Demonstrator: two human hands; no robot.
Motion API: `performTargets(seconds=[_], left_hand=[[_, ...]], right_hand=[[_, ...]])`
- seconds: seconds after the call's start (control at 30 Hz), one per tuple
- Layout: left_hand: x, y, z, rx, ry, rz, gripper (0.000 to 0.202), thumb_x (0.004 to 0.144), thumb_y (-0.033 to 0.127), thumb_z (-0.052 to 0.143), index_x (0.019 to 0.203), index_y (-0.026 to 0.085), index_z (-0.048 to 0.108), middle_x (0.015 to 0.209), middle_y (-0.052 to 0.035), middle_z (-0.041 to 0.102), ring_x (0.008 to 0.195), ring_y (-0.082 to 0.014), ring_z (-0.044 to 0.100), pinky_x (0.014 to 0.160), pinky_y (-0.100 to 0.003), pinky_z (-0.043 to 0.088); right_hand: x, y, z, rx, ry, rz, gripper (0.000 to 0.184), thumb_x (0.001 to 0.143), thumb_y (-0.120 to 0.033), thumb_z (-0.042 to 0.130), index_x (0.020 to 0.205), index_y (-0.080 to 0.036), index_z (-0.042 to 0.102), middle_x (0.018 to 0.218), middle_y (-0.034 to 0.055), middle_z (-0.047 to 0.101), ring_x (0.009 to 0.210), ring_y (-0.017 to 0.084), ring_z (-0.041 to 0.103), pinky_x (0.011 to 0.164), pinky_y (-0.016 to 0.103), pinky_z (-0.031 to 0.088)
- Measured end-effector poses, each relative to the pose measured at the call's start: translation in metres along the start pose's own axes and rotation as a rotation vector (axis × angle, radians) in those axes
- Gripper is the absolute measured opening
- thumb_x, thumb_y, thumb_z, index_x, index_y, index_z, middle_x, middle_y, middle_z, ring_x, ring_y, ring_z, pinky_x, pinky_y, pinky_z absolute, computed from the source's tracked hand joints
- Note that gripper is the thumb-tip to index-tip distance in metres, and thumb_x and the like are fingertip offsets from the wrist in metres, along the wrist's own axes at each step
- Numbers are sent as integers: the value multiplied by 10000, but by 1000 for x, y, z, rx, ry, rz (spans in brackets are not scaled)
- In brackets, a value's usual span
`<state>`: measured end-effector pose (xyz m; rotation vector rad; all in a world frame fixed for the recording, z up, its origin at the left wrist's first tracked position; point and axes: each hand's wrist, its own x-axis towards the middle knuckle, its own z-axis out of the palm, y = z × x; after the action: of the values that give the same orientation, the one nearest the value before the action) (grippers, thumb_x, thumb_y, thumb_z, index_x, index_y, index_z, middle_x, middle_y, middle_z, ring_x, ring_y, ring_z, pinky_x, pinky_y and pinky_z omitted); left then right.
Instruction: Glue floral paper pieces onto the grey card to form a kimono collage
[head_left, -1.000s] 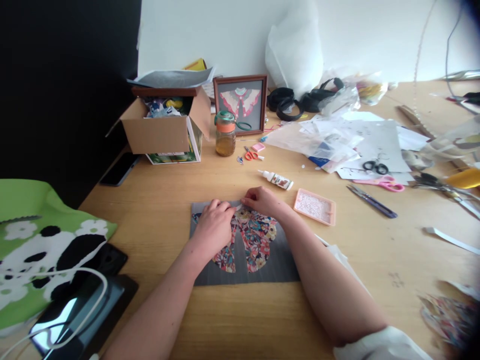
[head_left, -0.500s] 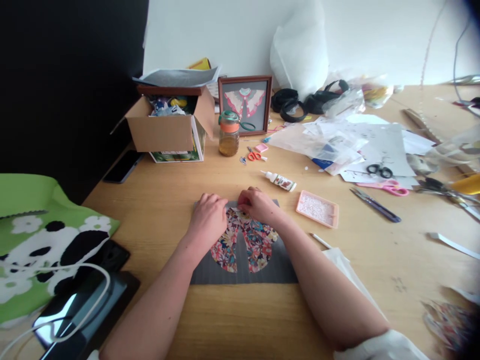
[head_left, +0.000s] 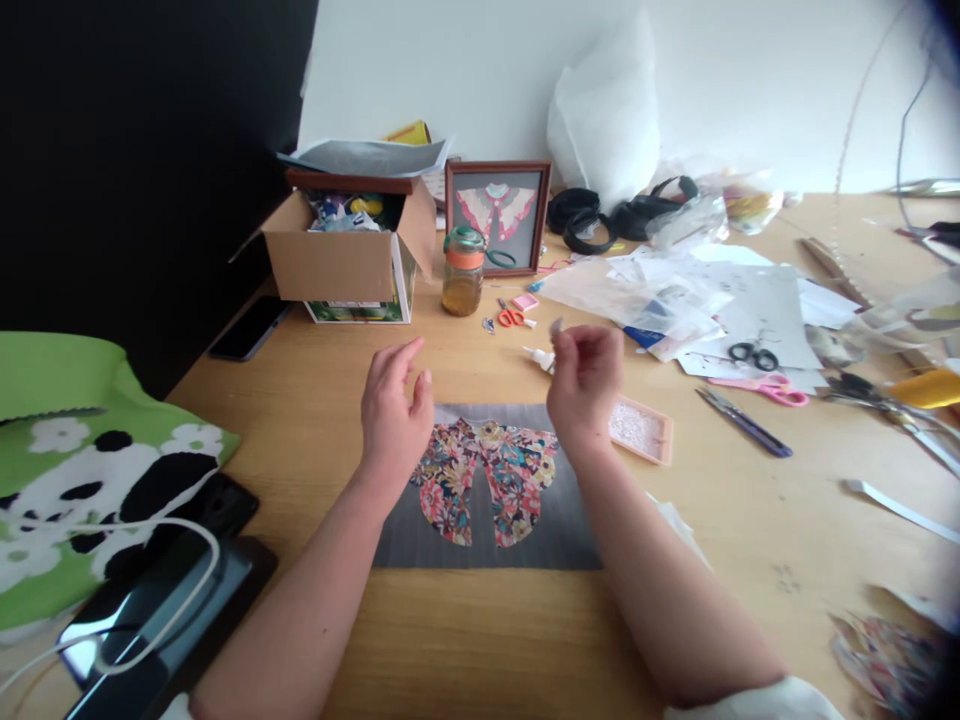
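Note:
A collar-shaped cutout of floral fabric (head_left: 516, 490) lies flat on a dark grey sheet (head_left: 435, 556) in front of me. My left hand (head_left: 397, 410) hovers over the sheet's far left corner, fingers apart and holding nothing. Raised above the far right corner, my right hand (head_left: 589, 385) is closed in a pinch. From its fingertips sticks a small pale scrap (head_left: 556, 327), too small to name its kind. Behind that hand, a white glue bottle (head_left: 540, 358) is partly hidden. The pink tray (head_left: 656, 440) of tiny clear beads is also partly covered by it.
A lidded jar (head_left: 463, 280), a framed collar (head_left: 496, 215) and an open cardboard box (head_left: 330, 262) stand at the back. To the right lie a utility knife (head_left: 742, 422), pink scissors (head_left: 784, 390) and plastic bags. A green panda cloth (head_left: 82, 430) is at left.
Both hands have lifted off the collar's top edge and moved apart. My right hand has risen to the right with a small pale scrap; my left hand has opened.

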<state>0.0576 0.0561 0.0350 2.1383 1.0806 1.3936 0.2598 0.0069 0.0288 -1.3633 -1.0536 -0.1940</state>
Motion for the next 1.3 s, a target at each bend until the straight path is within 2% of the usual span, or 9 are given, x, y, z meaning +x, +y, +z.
performTargets(seconds=[0.17, 0.37, 0.47, 0.6, 0.67, 0.8, 0.9, 1.07, 1.3], left_hand=[[4, 0, -2, -292, 161, -142, 311, 866, 205, 585, 1174, 215, 626, 1115, -72, 579, 927, -167, 601, 841, -327, 533], [5, -1, -3, -472, 247, -291, 309, 813, 203, 627, 1118, 249, 637, 1202, -67, 584, 985, -172, 597, 849, -324, 524], [5, 0, -2, -508, 253, -345, 302, 807, 224, 632, 1109, 244, 636, 1199, -71, 596, 988, -179, 601, 842, -333, 517], [5, 3, -2, -520, 249, -342, 309, 811, 258, 630, 1119, 234, 624, 1211, -80, 590, 999, -185, 601, 856, -344, 513], [5, 4, -3, -514, 243, -341, 307, 819, 262, 621, 1125, 230, 616, 1218, -85, 588, 1005, -185, 604, 866, -349, 515], [6, 4, -5, -507, 238, -356, 304, 828, 245, 609, 1132, 227, 614, 1221, -91, 600, 1016, -185, 611, 880, -356, 518], [7, 4, -6, -516, 241, -361, 301, 829, 241, 610, 1129, 225, 618, 1220, -90, 608, 1011, -181, 618, 889, -357, 523], [8, 8, -7, -558, 243, -355, 267, 832, 241, 617, 1097, 215, 630, 1177, -84, 629, 987, -174, 622, 898, -355, 529], [12, 8, -15, -568, 273, -347, 241, 831, 226, 610, 1069, 210, 644, 1140, -78, 646, 976, -173, 623, 893, -351, 531]], right_hand=[[14, -19, -11, 45, 240, -71, 174, 984, -388, 523, 912, -245, 454, 823, -4, 496, 725, 146, 547, 677, 329, 466], [19, -38, -20, -10, 318, -269, 103, 990, -340, 512, 950, -253, 476, 850, 2, 488, 741, 162, 538, 675, 346, 457], [13, -21, -19, -170, 154, -309, 48, 987, -263, 478, 984, -225, 507, 885, 33, 537, 829, 193, 541, 753, 374, 458], [4, 13, -16, -717, -488, -32, 140, 915, -142, 497, 966, -172, 624, 1008, 129, 617, 968, 276, 518, 823, 421, 428], [1, 23, -16, -817, -622, 51, 175, 878, -119, 530, 964, -161, 676, 1098, 162, 624, 1027, 320, 504, 824, 436, 418], [2, 24, -21, -863, -661, 63, 315, 931, -132, 440, 1093, -178, 706, 1206, 154, 604, 1117, 326, 467, 866, 421, 399], [8, 21, -19, -927, -780, 79, 368, 952, -153, 405, 1173, -185, 698, 1231, 149, 598, 1151, 320, 453, 893, 405, 391], [16, 28, 1, -992, -900, 57, 468, 908, -107, 419, 1302, -224, 643, 1390, 151, 510, 1304, 340, 351, 994, 451, 344], [15, 33, 29, -1058, -1030, 22, 471, 863, -80, 430, 1239, -203, 685, 1411, 166, 495, 1385, 354, 286, 1090, 536, 244]])
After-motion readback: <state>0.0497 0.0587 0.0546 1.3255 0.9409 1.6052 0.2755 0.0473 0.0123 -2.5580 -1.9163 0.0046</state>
